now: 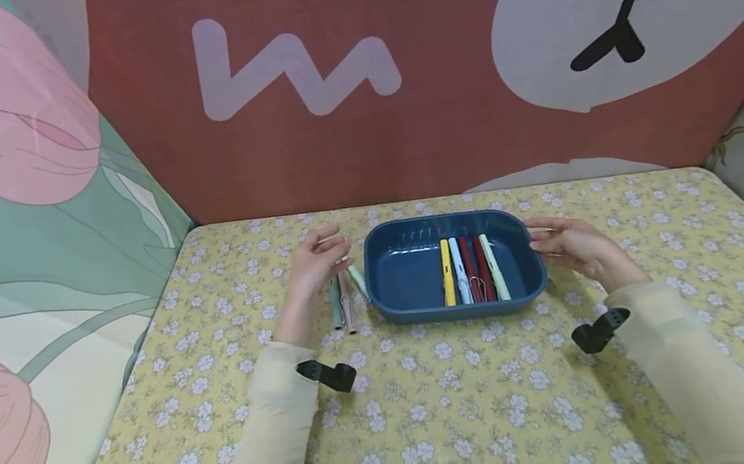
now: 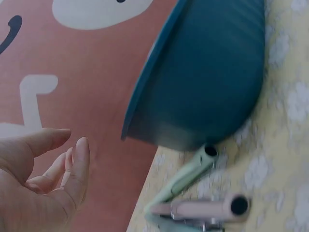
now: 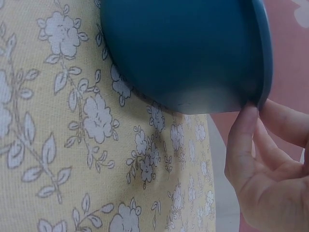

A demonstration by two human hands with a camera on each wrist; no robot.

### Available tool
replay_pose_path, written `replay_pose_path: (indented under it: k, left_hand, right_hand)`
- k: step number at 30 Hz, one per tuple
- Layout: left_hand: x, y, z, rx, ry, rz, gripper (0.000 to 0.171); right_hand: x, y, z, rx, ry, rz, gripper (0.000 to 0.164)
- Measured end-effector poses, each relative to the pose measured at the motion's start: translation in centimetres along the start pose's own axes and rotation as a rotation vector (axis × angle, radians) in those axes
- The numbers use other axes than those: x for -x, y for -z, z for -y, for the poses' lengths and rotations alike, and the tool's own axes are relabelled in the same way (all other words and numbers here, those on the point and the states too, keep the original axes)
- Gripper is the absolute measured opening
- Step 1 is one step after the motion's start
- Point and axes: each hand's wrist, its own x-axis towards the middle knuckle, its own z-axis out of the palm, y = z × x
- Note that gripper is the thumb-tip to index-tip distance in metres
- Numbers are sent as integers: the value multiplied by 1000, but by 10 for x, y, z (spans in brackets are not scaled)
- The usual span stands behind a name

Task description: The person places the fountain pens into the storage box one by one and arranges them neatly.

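Observation:
A blue plastic box [image 1: 403, 275], rounded at the corners, stands on the table. My right hand [image 1: 580, 249] pinches its right rim between thumb and fingers, as the right wrist view shows. Inside, toward the right, lie a yellow pen [image 1: 447, 273], a light blue pen [image 1: 460, 271], dark red pens [image 1: 483, 267] and a light green pen [image 1: 495, 266]. My left hand [image 1: 315, 263], fingers loosely bent and holding nothing, hovers left of the box. Just below it are another light green pen [image 2: 181, 179] near the box wall, a pinkish pen [image 2: 207, 209] and a grey-green pen [image 1: 335, 302].
A yellow tablecloth [image 1: 457, 412] with white flowers covers the table. Behind its back edge hangs a reddish-brown cloth [image 1: 332, 158] with a cartoon face. A flower-printed cloth [image 1: 40, 233] borders the left side. Each wrist carries a black camera [image 1: 327, 375].

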Motion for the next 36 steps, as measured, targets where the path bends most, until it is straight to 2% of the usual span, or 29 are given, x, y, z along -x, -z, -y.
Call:
replay_pose_path:
  k: [6,23,31,36]
  left_hand:
    - [0,12,6,-43,30,-17,46]
    - [0,38,31,-198,79,27,48]
    - [2,45,38,-263,109,36,47]
    - [1,47,41,-312,124,67,47]
  right_hand:
    - [1,1,0,-4,3,2,62]
    - [0,0,-1,15,-2,-9,61]
    - [1,0,-1,5,-2,-4,61]
    - [0,0,-1,-1,-2,-4,61]
